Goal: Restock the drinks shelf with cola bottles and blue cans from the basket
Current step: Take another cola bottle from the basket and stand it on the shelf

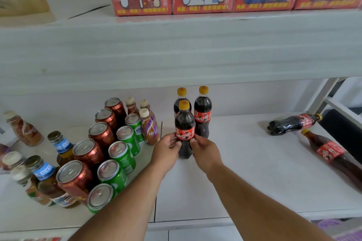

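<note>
My left hand (168,146) and right hand (203,149) both grip the upright cola bottle (185,129), probably standing already on the shelf (244,162), mid-depth, in front of two others.

Colas (185,123) are dark with red labels and yellow caps; cans (101,133) are seen in red and green, shelf (244,162) white.

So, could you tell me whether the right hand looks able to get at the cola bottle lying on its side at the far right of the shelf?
Probably yes. The shelf between the right hand and the lying cola bottle is bare, but that hand is currently holding the front upright bottle and would need to let go first.
</note>
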{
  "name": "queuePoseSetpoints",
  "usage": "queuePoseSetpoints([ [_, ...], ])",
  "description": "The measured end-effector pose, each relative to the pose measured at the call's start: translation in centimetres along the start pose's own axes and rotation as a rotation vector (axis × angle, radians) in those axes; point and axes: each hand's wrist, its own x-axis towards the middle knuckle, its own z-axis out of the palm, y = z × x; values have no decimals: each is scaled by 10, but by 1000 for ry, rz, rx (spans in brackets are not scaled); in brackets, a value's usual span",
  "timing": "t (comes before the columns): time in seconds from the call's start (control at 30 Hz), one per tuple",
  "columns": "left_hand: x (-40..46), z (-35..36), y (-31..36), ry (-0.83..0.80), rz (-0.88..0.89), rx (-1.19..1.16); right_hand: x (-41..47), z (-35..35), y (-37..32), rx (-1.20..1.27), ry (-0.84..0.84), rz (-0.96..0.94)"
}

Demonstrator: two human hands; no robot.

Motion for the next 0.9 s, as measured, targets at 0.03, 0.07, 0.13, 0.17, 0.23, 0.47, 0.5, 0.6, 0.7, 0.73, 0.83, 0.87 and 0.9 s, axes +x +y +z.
queuePoseSetpoints([
  [0.03,2,0,0,-3,-2,4,1,0,-1,-6,1,1],
  [0.07,3,0,0,-7,-4,3,2,1,-1,-8,2,1],
  [0.13,5,0,1,-15,-10,4,4,1,-3,-12,2,6],
  [0.17,6,0,2,-18,-13,7,4,1,-4,-15,0,6],
  [0.23,8,0,3,-24,-17,20,3,0,-5,-13,-2,7],
  [0.47,1,1,7,-34,-16,60,-3,-3,-6,3,-23,22],
  [0.5,-3,1,9,-36,-12,67,-4,-4,-7,-6,-26,29],
  [0.6,-13,-1,13,-25,-7,99,-7,-9,-8,-30,-21,50],
  [0.7,-28,-4,16,-17,-23,144,-12,-14,-7,-58,-1,64],
  [0.73,-33,-5,15,-21,-25,165,-16,-16,-6,-87,-1,64],
  [0.83,-57,-13,18,-74,-2,282,-34,-22,-5,-258,-49,62],
  [0.87,-65,-16,19,-101,11,342,-40,-24,-5,-353,-81,48],
  [0.9,-74,-20,20,-124,27,427,-45,-26,-5,-465,-113,21],
])
